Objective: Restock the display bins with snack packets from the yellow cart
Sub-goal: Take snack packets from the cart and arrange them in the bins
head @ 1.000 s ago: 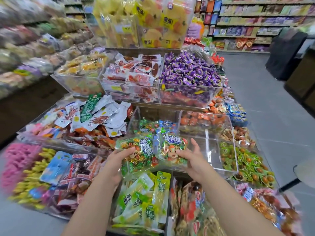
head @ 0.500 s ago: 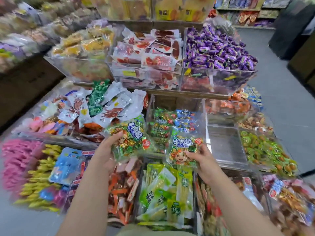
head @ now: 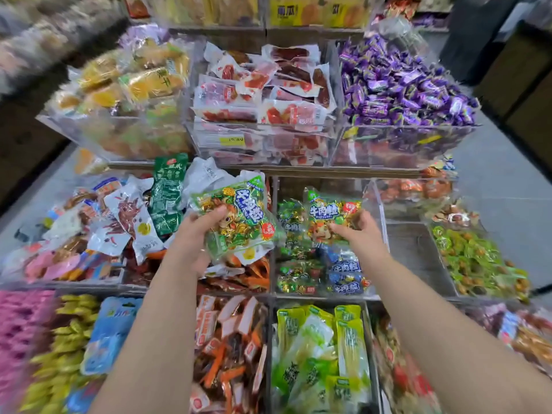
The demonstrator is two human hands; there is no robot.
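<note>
Snack packets (head: pixel 239 222): showing green film, blue title patch, gold pieces, cartoon figure. Wrapped sweets (head: pixel 400 85): showing purple foil. Flat packs (head: pixel 263 85): showing red on white.

Floor (head: pixel 504 180): grey tiles, faint joints | Right side: dark cabinets (head: pixel 525 85) standing on floor | Left: stocked wall shelving (head: pixel 44 37), blurred | Far end: stocked shelves (head: pixel 430 13) | Light: even, bright

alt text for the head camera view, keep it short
A person's left hand grips a green snack packet and the right hand holds a second green packet above a clear bin partly filled with matching green and blue packets. More snack bins surround it, with purple wrapped candies behind.
</note>
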